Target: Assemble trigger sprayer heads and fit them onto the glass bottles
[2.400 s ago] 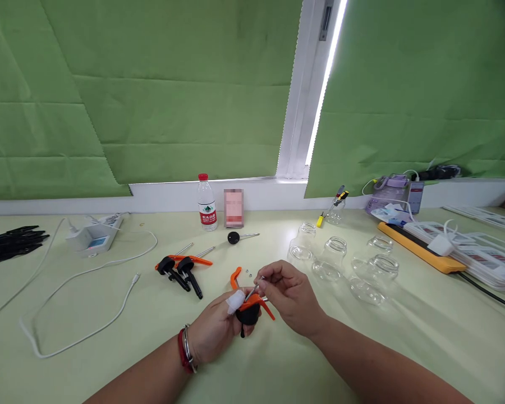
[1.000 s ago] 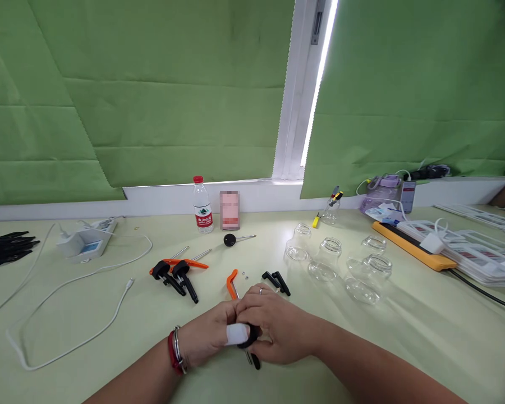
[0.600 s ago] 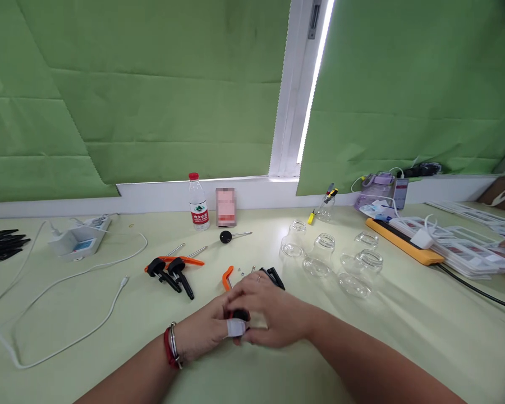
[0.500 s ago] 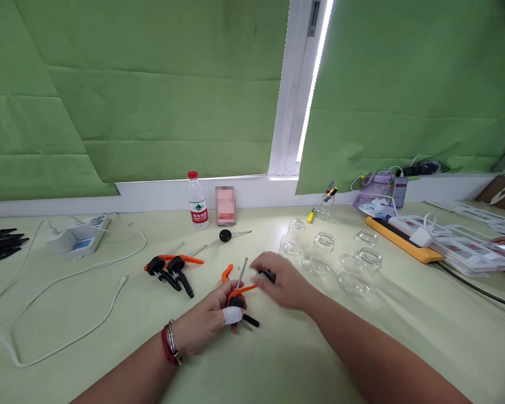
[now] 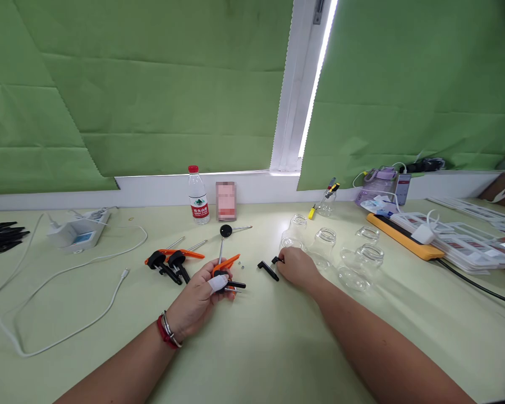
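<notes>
My left hand (image 5: 197, 294), with a white wrap on its thumb, is closed around an assembly with an orange lever (image 5: 226, 264), a black round cap and a metal rod. Its black handle (image 5: 235, 285) sticks out to the right. My right hand (image 5: 298, 267) rests low over the table, fingers closed on a small black handle-like piece (image 5: 275, 260), most of which they hide. A similar black piece (image 5: 269, 271) lies just left of it. Two tiny metal nuts or similar bits (image 5: 241, 264) sit between my hands.
Two orange-and-black assemblies (image 5: 177, 261) lie left of my left hand. Behind are a black-capped rod (image 5: 226, 230), a water bottle (image 5: 200, 202) and a pink box (image 5: 226, 202). Several clear jars (image 5: 325, 247) stand beyond my right hand, near an orange power strip (image 5: 404, 238).
My left hand has moved up and left with the assembly, which has turned. My right hand has shifted right, and a black piece now lies uncovered on the table.
</notes>
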A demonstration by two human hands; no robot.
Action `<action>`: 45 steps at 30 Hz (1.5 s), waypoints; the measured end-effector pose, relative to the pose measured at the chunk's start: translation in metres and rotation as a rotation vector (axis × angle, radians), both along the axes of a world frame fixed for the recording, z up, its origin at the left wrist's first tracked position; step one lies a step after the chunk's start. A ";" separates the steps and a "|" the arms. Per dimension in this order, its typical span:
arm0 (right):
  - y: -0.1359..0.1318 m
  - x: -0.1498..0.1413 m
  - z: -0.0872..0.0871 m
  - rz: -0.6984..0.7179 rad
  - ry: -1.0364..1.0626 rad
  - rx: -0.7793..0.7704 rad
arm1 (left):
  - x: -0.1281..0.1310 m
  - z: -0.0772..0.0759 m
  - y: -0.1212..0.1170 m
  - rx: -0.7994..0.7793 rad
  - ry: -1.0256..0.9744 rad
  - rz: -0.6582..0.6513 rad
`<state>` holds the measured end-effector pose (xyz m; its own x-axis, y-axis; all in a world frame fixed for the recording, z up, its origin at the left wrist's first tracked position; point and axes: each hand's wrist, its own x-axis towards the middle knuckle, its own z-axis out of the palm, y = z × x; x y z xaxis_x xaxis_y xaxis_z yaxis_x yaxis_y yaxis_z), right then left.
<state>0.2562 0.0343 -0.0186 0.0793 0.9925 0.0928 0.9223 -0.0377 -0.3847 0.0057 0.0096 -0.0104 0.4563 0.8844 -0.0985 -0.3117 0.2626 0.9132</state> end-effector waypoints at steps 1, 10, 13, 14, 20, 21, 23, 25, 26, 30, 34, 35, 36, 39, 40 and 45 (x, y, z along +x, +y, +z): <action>-0.002 -0.003 0.004 0.023 0.005 0.019 | 0.000 0.001 0.001 0.001 -0.008 0.008; -0.037 -0.039 0.017 0.511 0.254 -0.020 | -0.001 0.003 0.002 0.013 -0.045 -0.014; -0.039 -0.039 0.014 0.552 0.340 -0.068 | -0.001 0.004 0.000 0.025 -0.044 -0.013; -0.039 -0.039 0.014 0.567 0.361 -0.074 | -0.001 0.004 0.000 0.027 -0.043 -0.008; -0.040 -0.045 0.011 0.603 0.409 -0.061 | 0.001 0.004 -0.002 0.039 -0.006 -0.013; -0.041 -0.046 0.011 0.608 0.415 -0.058 | 0.001 0.003 -0.002 0.050 0.018 -0.007; -0.041 -0.048 0.011 0.615 0.424 -0.046 | 0.001 0.001 -0.002 0.085 0.079 0.003; -0.042 -0.049 0.010 0.622 0.427 -0.036 | 0.001 -0.001 -0.001 0.124 0.132 0.009; -0.042 -0.050 0.009 0.625 0.429 -0.035 | 0.001 -0.002 0.000 0.139 0.150 0.008; -0.043 -0.053 0.004 0.626 0.448 -0.023 | 0.001 -0.004 0.001 0.182 0.216 0.015; -0.043 -0.055 0.001 0.634 0.448 -0.004 | 0.001 -0.004 0.002 0.219 0.257 0.012; -0.043 -0.055 0.001 0.635 0.445 -0.002 | 0.001 -0.005 0.002 0.219 0.257 0.011; -0.043 -0.055 0.001 0.635 0.442 -0.001 | 0.001 -0.005 0.002 0.215 0.254 0.011; -0.043 -0.055 0.001 0.625 0.443 0.010 | 0.001 -0.006 0.002 0.196 0.250 0.028; -0.043 -0.055 0.000 0.620 0.443 0.017 | 0.001 -0.006 0.001 0.188 0.251 0.040; -0.043 -0.058 -0.001 0.605 0.408 0.059 | 0.004 -0.001 -0.001 0.132 0.248 0.086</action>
